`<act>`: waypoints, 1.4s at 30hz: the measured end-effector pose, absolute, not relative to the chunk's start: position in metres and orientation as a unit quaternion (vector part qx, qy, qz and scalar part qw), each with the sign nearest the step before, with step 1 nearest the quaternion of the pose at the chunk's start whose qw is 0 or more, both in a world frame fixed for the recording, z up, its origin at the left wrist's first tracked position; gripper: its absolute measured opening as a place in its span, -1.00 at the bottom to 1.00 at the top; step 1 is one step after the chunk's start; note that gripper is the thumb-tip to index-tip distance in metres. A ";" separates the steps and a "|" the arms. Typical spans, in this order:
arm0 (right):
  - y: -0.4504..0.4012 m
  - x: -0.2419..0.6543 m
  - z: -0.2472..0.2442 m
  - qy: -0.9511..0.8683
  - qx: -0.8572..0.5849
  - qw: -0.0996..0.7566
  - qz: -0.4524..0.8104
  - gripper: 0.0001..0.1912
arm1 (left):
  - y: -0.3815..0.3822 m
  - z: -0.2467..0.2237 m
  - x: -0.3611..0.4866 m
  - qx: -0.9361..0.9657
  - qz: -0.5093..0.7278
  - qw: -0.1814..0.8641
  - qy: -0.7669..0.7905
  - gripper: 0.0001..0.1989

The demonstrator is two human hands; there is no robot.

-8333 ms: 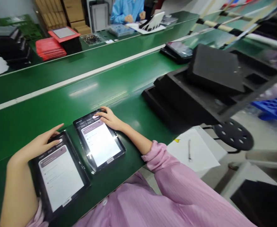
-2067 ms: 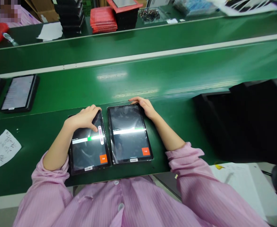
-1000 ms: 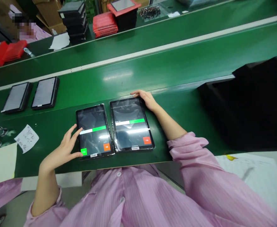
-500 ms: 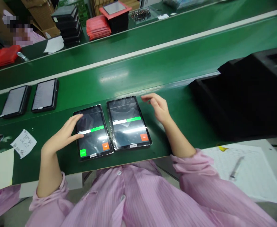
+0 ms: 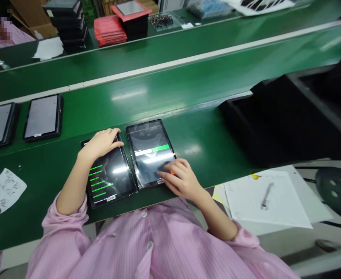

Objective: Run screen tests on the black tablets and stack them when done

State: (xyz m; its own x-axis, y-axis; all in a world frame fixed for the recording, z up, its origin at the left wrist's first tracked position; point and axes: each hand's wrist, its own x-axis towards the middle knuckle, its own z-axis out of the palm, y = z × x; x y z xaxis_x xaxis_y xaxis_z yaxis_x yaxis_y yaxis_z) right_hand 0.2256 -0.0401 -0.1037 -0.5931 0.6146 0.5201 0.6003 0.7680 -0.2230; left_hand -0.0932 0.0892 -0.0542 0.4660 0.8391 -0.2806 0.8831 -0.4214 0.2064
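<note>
Two dark tablets lie side by side on the green bench in front of me. The left tablet (image 5: 112,176) shows a list of green text lines. Over its upper part lies my left hand (image 5: 102,143), fingers stretched toward its right edge and holding nothing. On the right tablet (image 5: 147,166) the screen has a white and green bar, with an orange patch partly covered. My right hand (image 5: 180,179) is over that tablet's lower right corner, its fingers apart and slightly blurred; whether they touch the glass I cannot tell.
Two more tablets, one of them a thick-backed tablet (image 5: 42,116), lie on the left of the belt. A handwritten note (image 5: 6,190) is at the left. Large black boxes (image 5: 289,120) stand at the right, above paper sheets (image 5: 246,201) with a pen (image 5: 266,197). Red pouches (image 5: 110,31) are stacked across.
My left hand has moved up and right over the left tablet, whose screen changed to a green list. My right hand has come down to the right tablet's lower corner. The view has shifted right.
</note>
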 end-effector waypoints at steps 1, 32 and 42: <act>-0.041 0.223 -0.105 -0.896 -0.316 0.311 0.017 -0.83 | 0.087 -0.054 -0.093 0.850 -0.065 0.152 0.501 -0.47; 0.100 0.235 -0.168 -0.483 -0.559 0.503 0.449 -0.58 | 0.044 -0.043 -0.109 0.762 -0.028 0.084 0.642 -0.46; 0.095 0.222 -0.178 -0.514 -0.571 0.523 0.371 -0.59 | -0.050 -0.105 -0.164 0.280 0.406 0.419 0.763 -0.39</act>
